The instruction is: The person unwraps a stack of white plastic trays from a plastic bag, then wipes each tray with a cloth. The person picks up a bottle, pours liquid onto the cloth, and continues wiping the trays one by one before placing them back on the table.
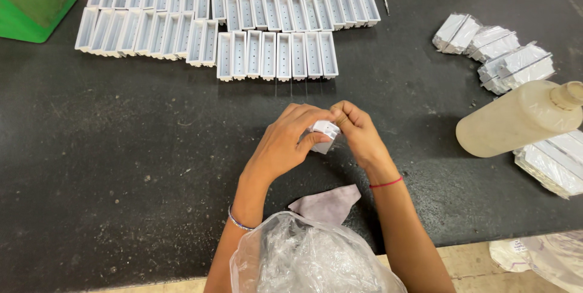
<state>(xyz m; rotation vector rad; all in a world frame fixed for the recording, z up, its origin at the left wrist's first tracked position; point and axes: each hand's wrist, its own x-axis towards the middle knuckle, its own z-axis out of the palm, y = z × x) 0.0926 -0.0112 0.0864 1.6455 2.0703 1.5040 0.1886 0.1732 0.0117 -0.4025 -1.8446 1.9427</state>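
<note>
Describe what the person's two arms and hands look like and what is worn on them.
Both forearms are bare, with no sleeves or gloves in view. The left hand has a thin silvery bangle around its wrist. The right hand has a thin red thread band around its wrist. No rings or markings can be made out.

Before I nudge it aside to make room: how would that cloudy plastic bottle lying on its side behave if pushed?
The cloudy plastic bottle lies on its side on the black table, and its round body would probably roll rather than slide. It looks translucent and thin-walled, so likely light unless full. It leans against wrapped white packs, which may block rolling that way.
</note>
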